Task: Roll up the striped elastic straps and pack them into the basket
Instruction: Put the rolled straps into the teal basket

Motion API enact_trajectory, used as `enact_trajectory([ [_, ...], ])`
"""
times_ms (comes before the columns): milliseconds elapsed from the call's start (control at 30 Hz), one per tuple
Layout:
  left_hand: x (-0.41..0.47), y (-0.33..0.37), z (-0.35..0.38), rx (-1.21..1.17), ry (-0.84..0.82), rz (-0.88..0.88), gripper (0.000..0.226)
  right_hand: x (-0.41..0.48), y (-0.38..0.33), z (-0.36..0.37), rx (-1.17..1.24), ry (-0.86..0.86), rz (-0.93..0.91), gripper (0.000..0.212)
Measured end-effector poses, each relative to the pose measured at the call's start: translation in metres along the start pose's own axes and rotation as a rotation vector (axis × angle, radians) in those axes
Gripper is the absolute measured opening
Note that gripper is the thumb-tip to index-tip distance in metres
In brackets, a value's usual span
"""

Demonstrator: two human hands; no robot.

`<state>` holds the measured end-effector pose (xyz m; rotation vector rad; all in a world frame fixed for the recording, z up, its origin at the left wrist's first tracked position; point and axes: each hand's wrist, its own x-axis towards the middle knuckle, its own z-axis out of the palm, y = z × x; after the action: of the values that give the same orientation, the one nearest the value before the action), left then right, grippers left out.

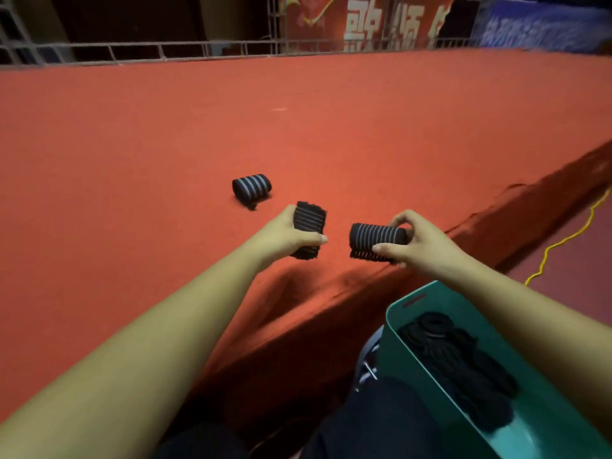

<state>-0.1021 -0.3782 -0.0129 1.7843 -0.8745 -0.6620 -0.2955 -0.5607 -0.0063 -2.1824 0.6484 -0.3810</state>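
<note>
Head view, so only one angle to go on. Three striped straps, black with pale stripes, can be seen at the red table (198,127), all rolled up.

The left roll (311,223) is gripped by the left hand (288,238), with the fingers curled behind it and the thumb laid across the front. It's held end-up near the table's front edge, and a frayed black end is sticking out on top. Whether it touches the cloth can't be told.

The right roll (377,238) is held by the right hand (420,243), pinched at its right end between thumb and curled fingers. It's lying sideways, just beside the left roll but not touching it, right by the table edge.

The third roll (251,187) is left on the cloth a bit further back, apart from both hands, with a loose tail poking out underneath.

The basket (430,293), a teal one, is found lower right, below the table edge and under the right forearm. A heap of black straps (457,362) is already packed in it.

A yellow cord (563,240) is snaked over the floor at right. A metal railing (165,48) and a red banner (364,21) are seen past the table's far side.
</note>
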Motion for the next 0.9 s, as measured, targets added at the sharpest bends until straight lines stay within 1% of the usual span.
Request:
enact_trajectory([
  [100, 0.004, 0.01, 0.061, -0.042, -0.106, 0.024, 0.04, -0.038, 0.035, -0.041, -0.046, 0.053, 0.071, 0.037],
  [167, 0.004, 0.02, 0.107, -0.092, -0.138, 0.007, 0.038, -0.061, 0.055, -0.063, -0.062, 0.074, 0.113, 0.035],
  [200, 0.004, 0.022, 0.126, -0.121, -0.164, -0.022, 0.041, -0.071, 0.066, -0.072, -0.057, 0.073, 0.14, 0.035],
  [267, 0.005, 0.024, 0.161, -0.163, -0.235, -0.051, 0.044, -0.092, 0.084, -0.087, -0.04, 0.036, 0.201, 0.034],
  [400, 0.0, 0.021, 0.224, -0.171, -0.365, -0.118, 0.049, -0.127, 0.123, -0.102, -0.069, -0.116, 0.359, 0.036],
  [467, -0.006, 0.014, 0.248, -0.127, -0.435, -0.119, 0.049, -0.141, 0.14, -0.102, -0.069, -0.155, 0.425, 0.034],
  [533, -0.007, 0.003, 0.266, -0.057, -0.524, -0.104, 0.049, -0.152, 0.154, -0.098, -0.094, -0.159, 0.451, 0.024],
  [600, -0.012, -0.006, 0.28, 0.048, -0.62, -0.086, 0.045, -0.163, 0.166, -0.092, -0.123, -0.167, 0.469, 0.015],
  [633, -0.014, -0.009, 0.286, 0.114, -0.651, -0.07, 0.042, -0.168, 0.172, -0.088, -0.138, -0.185, 0.48, 0.014],
  [733, -0.016, -0.021, 0.3, 0.363, -0.733, 0.024, 0.045, -0.182, 0.181, -0.08, -0.192, -0.232, 0.521, 0.022],
  [833, -0.016, -0.03, 0.31, 0.467, -0.844, 0.062, 0.049, -0.192, 0.185, -0.068, -0.243, -0.23, 0.562, 0.033],
  [900, -0.017, -0.032, 0.317, 0.568, -0.879, 0.106, 0.052, -0.196, 0.187, -0.061, -0.262, -0.246, 0.585, 0.035],
])
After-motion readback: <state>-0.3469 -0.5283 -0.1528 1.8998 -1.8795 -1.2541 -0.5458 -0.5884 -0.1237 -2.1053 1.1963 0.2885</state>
